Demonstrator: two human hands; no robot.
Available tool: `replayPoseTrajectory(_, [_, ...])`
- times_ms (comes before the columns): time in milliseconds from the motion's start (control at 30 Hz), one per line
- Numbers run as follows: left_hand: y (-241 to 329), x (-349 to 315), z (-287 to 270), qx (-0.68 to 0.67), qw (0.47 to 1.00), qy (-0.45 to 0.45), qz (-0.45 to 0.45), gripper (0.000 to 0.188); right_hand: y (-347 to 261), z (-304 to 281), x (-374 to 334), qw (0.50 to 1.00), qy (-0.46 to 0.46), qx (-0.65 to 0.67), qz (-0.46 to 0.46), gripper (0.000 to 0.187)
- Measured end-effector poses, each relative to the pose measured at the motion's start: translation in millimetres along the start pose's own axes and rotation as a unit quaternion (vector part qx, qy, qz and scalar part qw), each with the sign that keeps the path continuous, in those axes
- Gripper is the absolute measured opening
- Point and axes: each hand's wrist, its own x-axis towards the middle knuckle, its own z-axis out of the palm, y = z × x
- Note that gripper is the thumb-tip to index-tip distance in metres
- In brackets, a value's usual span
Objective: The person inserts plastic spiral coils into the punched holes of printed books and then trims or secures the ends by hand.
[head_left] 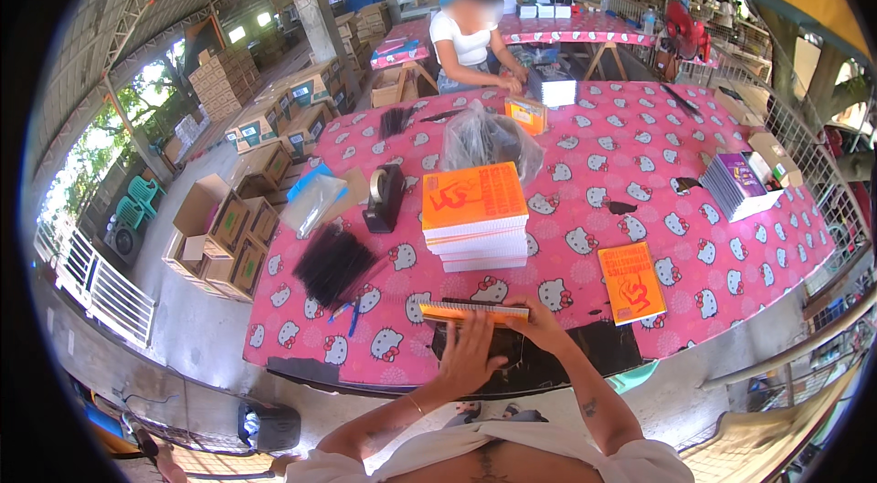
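Note:
Near the table's front edge, a notebook with an orange cover stands tilted on its edge, and a dark line runs along its upper, hole-punched side. My left hand lies against its near face, fingers stretched out. At the right end, my right hand grips the notebook between thumb and fingers. Just beyond stands a stack of orange-covered notebooks. Another orange notebook lies flat to the right. To the left is a pile of thin black plastic coils.
A black tape dispenser stands left of the stack, a clear plastic bag behind it. Purple booklets sit at the right. Across the pink patterned table, a person works. Cardboard boxes stand on the floor at left.

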Motion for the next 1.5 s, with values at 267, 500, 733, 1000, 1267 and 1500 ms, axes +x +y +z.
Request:
replayPoseTrajectory(267, [1, 31, -12, -0.043, 0.999, 0.029, 0.001, 0.084, 13, -11, -4, 0.984, -0.009, -0.18, 0.007, 0.031])
replayPoseTrajectory(500, [3, 46, -15, -0.039, 0.999, 0.032, 0.016, 0.086, 29, -15, -8, 0.985, -0.013, -0.17, -0.023, 0.029])
replayPoseTrajectory(733, [6, 57, -24, -0.041, 0.999, 0.035, 0.005, 0.086, 24, -3, -11, 0.985, 0.0, -0.17, -0.037, 0.027])
replayPoseTrajectory(1000, [11, 59, -23, -0.037, 0.999, 0.022, 0.032, 0.083, 22, -3, -12, 0.968, 0.021, -0.228, -0.106, 0.026])
replayPoseTrajectory(1267, [13, 55, -19, -0.048, 0.998, 0.021, 0.047, 0.08, 18, -9, -8, 0.964, 0.012, -0.255, -0.071, 0.018])
replayPoseTrajectory(1500, [14, 58, -30, -0.109, 0.989, 0.099, 0.014, 0.059, 13, -6, -13, 0.976, 0.019, -0.218, -0.023, 0.02])
